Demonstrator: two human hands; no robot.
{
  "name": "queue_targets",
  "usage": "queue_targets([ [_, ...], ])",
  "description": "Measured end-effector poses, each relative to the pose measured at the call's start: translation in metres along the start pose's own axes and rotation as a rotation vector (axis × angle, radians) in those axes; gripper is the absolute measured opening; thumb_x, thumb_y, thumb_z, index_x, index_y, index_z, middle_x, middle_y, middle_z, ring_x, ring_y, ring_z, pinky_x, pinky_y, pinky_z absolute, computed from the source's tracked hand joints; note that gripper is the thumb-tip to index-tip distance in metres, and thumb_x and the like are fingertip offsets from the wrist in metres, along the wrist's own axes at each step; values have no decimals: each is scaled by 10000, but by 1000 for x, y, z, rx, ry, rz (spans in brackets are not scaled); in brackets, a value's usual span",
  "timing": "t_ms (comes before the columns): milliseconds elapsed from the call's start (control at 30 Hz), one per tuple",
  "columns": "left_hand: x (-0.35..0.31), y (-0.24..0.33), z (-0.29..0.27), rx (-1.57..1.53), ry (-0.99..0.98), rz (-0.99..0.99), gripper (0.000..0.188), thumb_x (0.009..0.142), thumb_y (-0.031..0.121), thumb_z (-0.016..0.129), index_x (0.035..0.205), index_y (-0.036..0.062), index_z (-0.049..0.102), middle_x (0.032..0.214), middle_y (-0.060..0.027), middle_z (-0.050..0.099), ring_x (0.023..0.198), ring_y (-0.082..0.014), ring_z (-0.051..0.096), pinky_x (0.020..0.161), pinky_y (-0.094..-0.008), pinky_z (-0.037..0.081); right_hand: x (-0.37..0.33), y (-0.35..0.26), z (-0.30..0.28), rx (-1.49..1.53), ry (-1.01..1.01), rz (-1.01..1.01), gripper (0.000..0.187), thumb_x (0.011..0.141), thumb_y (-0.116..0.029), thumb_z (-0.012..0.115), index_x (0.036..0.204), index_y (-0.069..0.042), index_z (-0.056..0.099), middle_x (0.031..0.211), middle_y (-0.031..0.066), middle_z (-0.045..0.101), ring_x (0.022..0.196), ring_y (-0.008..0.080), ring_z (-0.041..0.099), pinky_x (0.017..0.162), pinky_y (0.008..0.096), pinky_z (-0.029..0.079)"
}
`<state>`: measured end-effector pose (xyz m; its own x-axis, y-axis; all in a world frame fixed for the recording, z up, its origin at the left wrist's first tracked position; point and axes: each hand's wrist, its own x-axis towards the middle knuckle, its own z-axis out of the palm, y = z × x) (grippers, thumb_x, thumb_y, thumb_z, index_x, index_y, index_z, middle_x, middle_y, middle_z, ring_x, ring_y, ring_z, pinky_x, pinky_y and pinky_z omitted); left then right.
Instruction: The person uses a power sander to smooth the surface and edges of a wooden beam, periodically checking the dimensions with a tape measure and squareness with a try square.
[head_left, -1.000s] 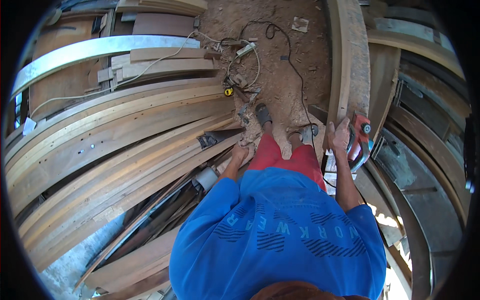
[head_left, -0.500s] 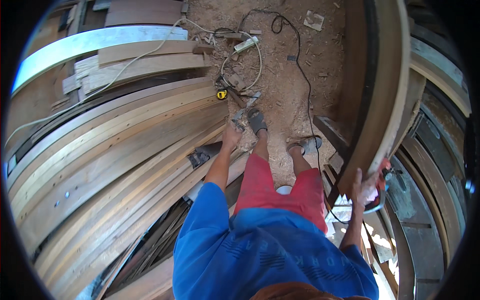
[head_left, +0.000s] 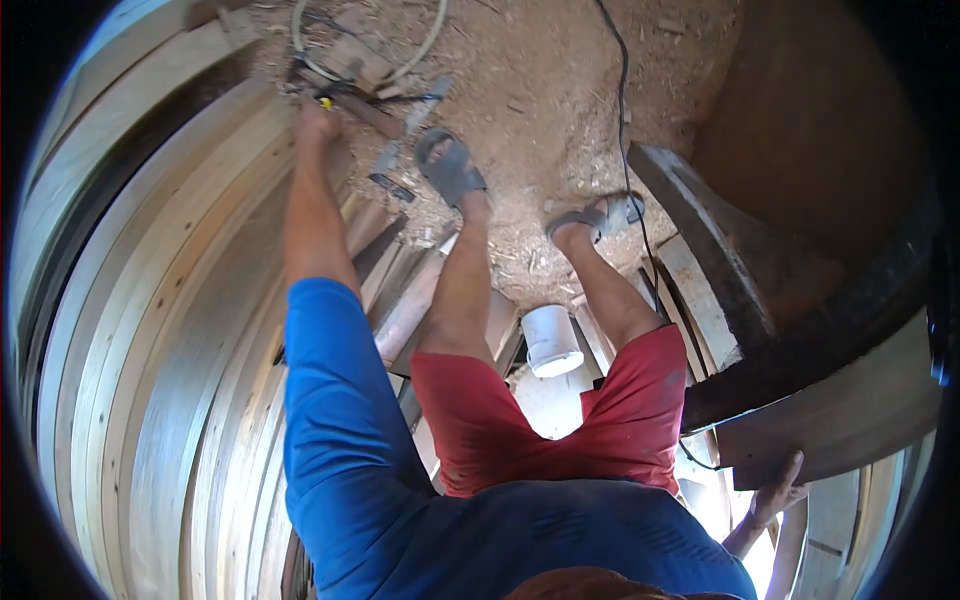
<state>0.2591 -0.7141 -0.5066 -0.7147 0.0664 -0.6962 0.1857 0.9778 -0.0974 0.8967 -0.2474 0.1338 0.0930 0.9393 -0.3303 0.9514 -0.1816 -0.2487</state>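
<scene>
At the upper left, my left arm is stretched out, and my left hand [head_left: 318,124] is closed around a yellow tape measure [head_left: 325,102], most of which the hand hides. Close by on the ground lie a short brown wooden piece [head_left: 368,114] and a grey flat strip [head_left: 427,106]. At the lower right, my right hand [head_left: 780,496] has its fingers apart, against the lower edge of a large brown board [head_left: 840,425]. Whether the fingertips press on the board, I cannot tell.
Long planks [head_left: 170,330] are stacked on the left. A black cable [head_left: 624,120] runs down the sawdust-covered ground [head_left: 540,90]. A white bucket [head_left: 552,340] stands between my legs. A dark timber [head_left: 700,240] slants on the right, and a pale cable loop [head_left: 425,50] lies at the top.
My left hand has reached forward onto the tape measure. My right hand has left the red tool, which no longer shows. The view has shifted with my body bending.
</scene>
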Motion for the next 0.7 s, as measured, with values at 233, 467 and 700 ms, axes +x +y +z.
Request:
queue_targets([
  [233,-40,70,52,103,158,-30,543,885,332,639,1339,54,536,1365,-221,571,1302,-407,514,1108,-527,386,-17,-30,4,-184,191,20,524,941,-320,727,1224,104,606,1200,165,654,1047,225,606,925,382,489],
  [467,-108,86,33,-93,81,281,321,931,296,575,1023,20,711,1042,-271,686,1051,-439,631,884,-562,469,-15,-16,2,-110,148,19,508,929,-331,742,1161,110,643,1140,172,683,971,235,638,868,395,530],
  [700,-165,76,108,60,-65,41,367,914,364,610,1029,36,729,954,-240,729,910,-429,709,813,-506,560,-7,-9,0,-63,129,26,526,930,-346,739,1161,115,634,1109,180,686,928,236,651,812,393,550],
])
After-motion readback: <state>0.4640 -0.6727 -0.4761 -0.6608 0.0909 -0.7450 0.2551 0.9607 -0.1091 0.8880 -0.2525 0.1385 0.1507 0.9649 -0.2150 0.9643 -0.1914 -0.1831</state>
